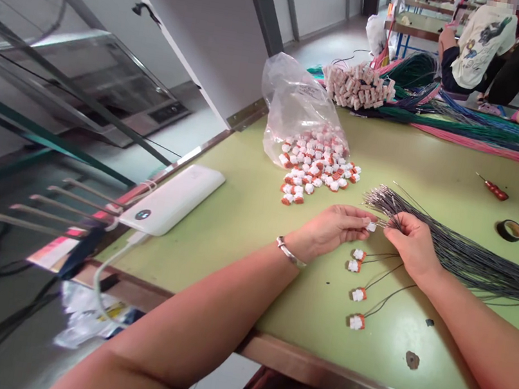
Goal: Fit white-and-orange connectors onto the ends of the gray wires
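Note:
Between the thumb and fingers of my left hand (332, 230) is a small white connector (371, 226). My right hand (411, 243), just to its right, pinches dark wires whose metal-tipped ends (382, 223) point at the connector; whether they sit inside it I cannot tell. A thick bundle of dark wires (471, 245) runs from behind my right hand to the right edge. Below my hands, several white-and-orange connectors (358, 294) lie on the green table (232, 249), with wires attached. A pile of loose white-and-orange connectors (315, 167) spills from a clear plastic bag (294, 95).
A white power bank (175, 201) with a cable lies at the left table edge. To the right are a red-handled tool (494, 189) and a roll of black tape (510, 230). Coloured wire bundles (469, 125) cross the back. Two other people sit beyond.

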### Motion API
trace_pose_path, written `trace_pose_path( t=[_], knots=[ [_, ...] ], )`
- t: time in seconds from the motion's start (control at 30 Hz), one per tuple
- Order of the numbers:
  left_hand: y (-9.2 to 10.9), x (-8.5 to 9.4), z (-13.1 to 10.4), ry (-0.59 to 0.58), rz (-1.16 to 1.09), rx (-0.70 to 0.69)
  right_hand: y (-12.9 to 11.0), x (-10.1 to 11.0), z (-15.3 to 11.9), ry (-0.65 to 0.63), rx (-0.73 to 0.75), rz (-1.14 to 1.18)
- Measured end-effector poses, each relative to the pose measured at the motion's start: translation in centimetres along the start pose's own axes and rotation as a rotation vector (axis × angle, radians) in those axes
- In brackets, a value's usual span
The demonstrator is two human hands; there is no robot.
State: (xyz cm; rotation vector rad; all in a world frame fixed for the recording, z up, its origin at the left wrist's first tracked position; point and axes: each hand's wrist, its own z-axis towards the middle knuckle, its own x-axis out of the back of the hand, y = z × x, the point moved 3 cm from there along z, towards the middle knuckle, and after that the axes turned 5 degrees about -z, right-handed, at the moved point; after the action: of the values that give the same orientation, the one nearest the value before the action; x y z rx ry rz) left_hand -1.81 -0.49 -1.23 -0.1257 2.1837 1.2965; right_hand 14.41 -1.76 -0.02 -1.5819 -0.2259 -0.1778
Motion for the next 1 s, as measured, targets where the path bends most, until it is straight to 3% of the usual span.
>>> trace_pose_path(
  t=[0.23, 0.4, 0.53, 0.73, 1.0],
  knots=[
    [1.4, -0.1, -1.0, 0.077, -0.025, -0.207, 0.5, 0.1, 0.1, -0.01, -0.02, 0.047],
    [1.8, 0.0, -1.0, 0.121, -0.052, -0.224, 0.7, 0.3, 0.2, 0.023, 0.003, 0.068],
    [1.3, 0.1, -0.8, 0.15, 0.118, -0.214, 0.4, 0.4, 0.1, 0.057, 0.024, 0.068],
    [0.5, -0.7, -0.6, 0.054, 0.298, -0.2, -0.2, 0.6, -0.3, 0.063, 0.047, -0.082],
    [0.0, -0.8, -0.5, -0.073, 0.032, -0.099, -0.1, 0.3, -0.2, 0.02, 0.044, -0.091]
  ],
)
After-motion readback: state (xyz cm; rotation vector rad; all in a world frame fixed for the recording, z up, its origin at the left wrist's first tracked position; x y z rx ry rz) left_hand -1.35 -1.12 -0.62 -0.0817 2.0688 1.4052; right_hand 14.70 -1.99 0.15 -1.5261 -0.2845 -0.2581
